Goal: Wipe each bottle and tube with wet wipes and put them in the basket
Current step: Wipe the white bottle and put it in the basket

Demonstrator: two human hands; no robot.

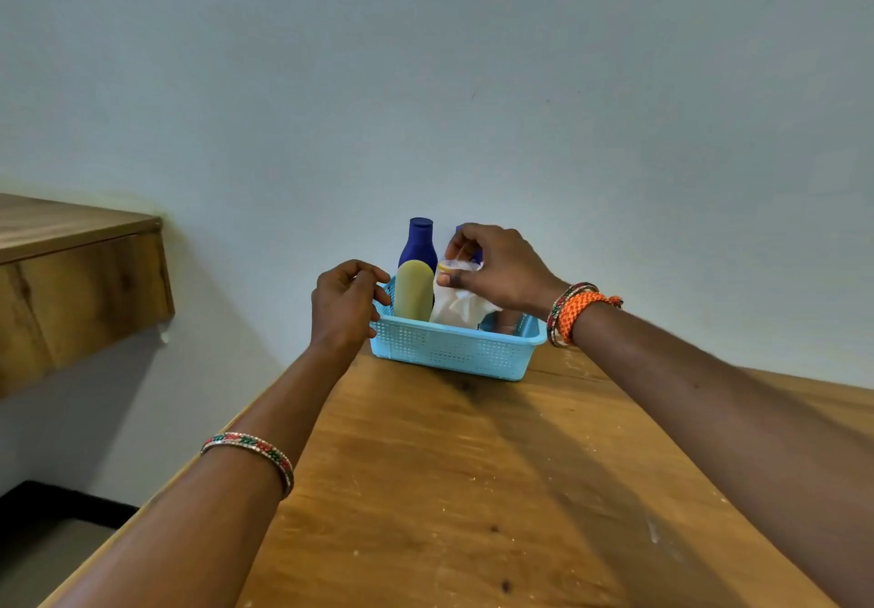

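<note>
A light blue perforated basket (449, 347) stands on the wooden table near the wall. Inside it a dark blue bottle (418, 240) stands upright at the back, with a yellowish bottle (414, 293) in front of it. My right hand (496, 266) hovers over the basket and pinches a white wet wipe (456, 307) together with a small item with a yellow rim, mostly hidden by the wipe. A second blue bottle (475, 255) is largely hidden behind that hand. My left hand (345, 304) is at the basket's left rim, fingers curled, holding nothing that I can see.
The wooden table (473, 489) stretches from the basket toward me. A wooden shelf or drawer unit (80, 285) juts from the wall at the left. The pale wall is directly behind the basket. The floor shows at the lower left.
</note>
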